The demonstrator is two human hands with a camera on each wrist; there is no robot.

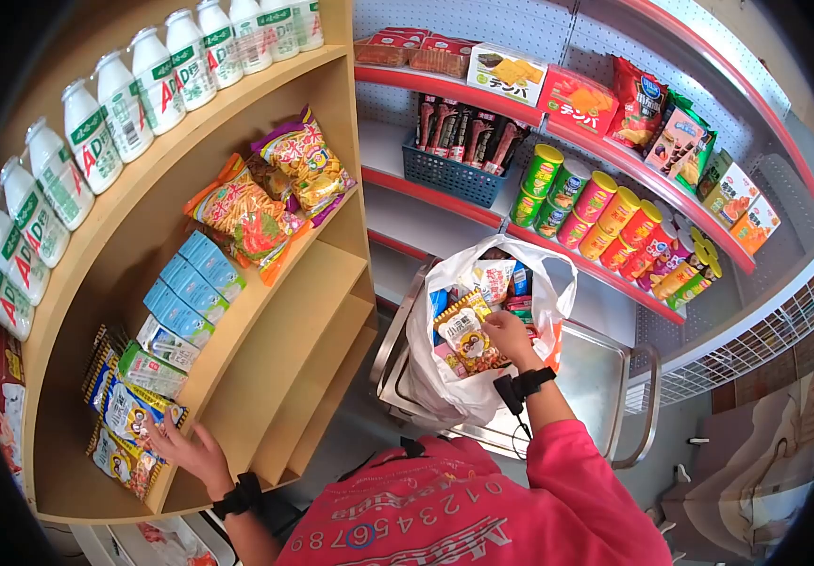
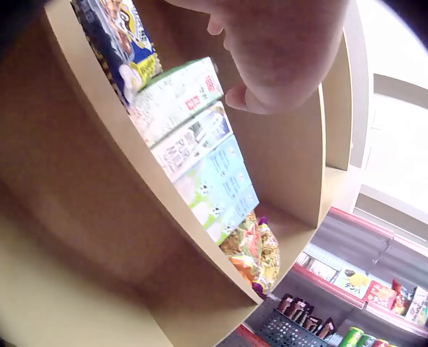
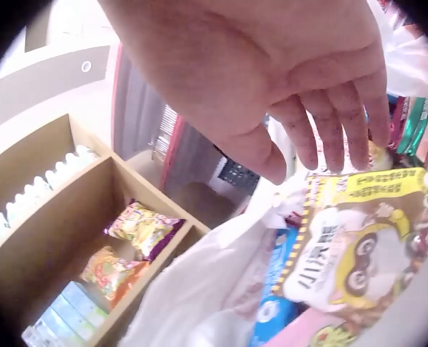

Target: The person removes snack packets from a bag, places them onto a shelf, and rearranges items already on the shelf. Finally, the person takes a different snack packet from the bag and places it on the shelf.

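On the lower left shelf, the left hand (image 1: 192, 455) (image 2: 279, 50) lies with spread fingers at the edge of blue-and-yellow snack packets (image 1: 133, 415); the left wrist view cuts off its fingertips. The right hand (image 1: 512, 340) (image 3: 272, 79) is over a white plastic bag (image 1: 435, 385) full of snacks. Its loosely bent fingers are at the upper edge of a brown-and-yellow snack packet (image 1: 468, 332) (image 3: 358, 253) lying on top, the thumb apart from them. Whether the fingertips touch the packet is unclear.
The white bag stands on a metal cart (image 1: 595, 373). Milk cartons (image 1: 190, 288) and noodle snack bags (image 1: 246, 222) share the left shelf, below white bottles (image 1: 95, 137). Behind are red-edged shelves (image 1: 378, 184) with canisters (image 1: 595, 203) and a blue basket (image 1: 449, 179).
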